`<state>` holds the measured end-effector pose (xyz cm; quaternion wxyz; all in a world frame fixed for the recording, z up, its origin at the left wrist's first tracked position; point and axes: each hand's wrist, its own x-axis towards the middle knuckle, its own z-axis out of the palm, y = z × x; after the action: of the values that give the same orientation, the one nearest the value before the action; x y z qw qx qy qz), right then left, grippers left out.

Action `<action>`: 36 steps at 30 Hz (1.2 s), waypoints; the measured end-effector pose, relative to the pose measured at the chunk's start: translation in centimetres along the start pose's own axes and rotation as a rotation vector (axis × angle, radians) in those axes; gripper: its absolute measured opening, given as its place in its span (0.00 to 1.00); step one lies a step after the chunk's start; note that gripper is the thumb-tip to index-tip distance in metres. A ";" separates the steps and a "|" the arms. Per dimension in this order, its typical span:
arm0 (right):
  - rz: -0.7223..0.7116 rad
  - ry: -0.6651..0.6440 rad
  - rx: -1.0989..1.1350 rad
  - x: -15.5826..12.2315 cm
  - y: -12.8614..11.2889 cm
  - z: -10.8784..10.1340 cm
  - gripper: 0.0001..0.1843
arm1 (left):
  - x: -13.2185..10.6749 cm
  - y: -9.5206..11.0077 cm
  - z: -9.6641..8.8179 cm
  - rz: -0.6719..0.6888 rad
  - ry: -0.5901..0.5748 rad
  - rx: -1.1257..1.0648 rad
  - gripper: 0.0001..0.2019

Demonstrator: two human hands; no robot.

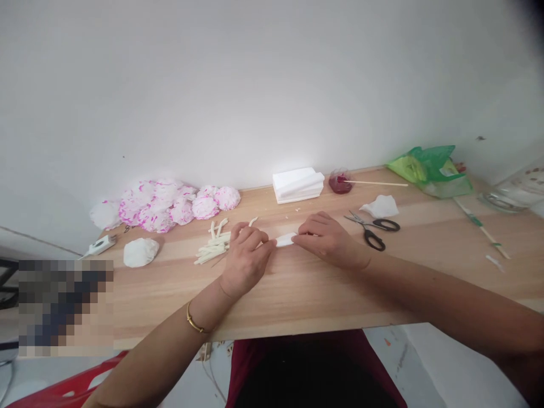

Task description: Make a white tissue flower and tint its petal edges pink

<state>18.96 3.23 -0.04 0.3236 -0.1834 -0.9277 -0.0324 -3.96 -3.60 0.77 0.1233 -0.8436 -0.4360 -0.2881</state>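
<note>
A small folded piece of white tissue [285, 239] lies between my two hands, just over the tabletop [306, 300]. My left hand [249, 255] pinches its left end with closed fingers. At the other end my right hand [325, 241] has its fingers pressed together on the tissue. Beside my left hand is a pile of cream-coloured strips [211, 248], partly hidden by the fingers. Black-handled scissors [369, 229] rest slightly spread to the right of my right hand, close to a crumpled tissue [381, 206].
A tissue stack [297, 186] and a dish of dark red liquid [340, 182] with a stick stand along the wall. Pink-edged white paper puffs [157, 207] fill the back left, near a white bundle [140, 252]. Green plastic bag [437, 170] and clear container [516, 184] are at right.
</note>
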 end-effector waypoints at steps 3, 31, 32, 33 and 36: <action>-0.021 -0.133 0.020 -1.1 0.0 1.6 0.12 | -1.6 0.7 1.0 -0.041 -0.109 -0.022 0.07; 0.323 -0.351 0.375 -1.7 1.0 1.9 0.12 | -2.1 1.1 0.7 -0.432 -0.377 -0.200 0.06; 0.314 -0.353 0.385 -1.7 1.0 1.8 0.12 | -2.1 1.1 0.7 -0.424 -0.381 -0.194 0.06; 0.309 -0.355 0.393 -1.6 1.0 1.7 0.11 | -2.1 1.1 0.7 -0.417 -0.385 -0.188 0.07; 0.322 -0.363 0.402 -1.6 1.0 1.5 0.11 | -2.1 1.1 0.7 -0.412 -0.398 -0.170 0.07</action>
<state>19.57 3.95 -2.28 0.1834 -0.2629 -0.9172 0.2366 -3.79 -5.29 -1.02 -0.0966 -0.7846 -0.5880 -0.1713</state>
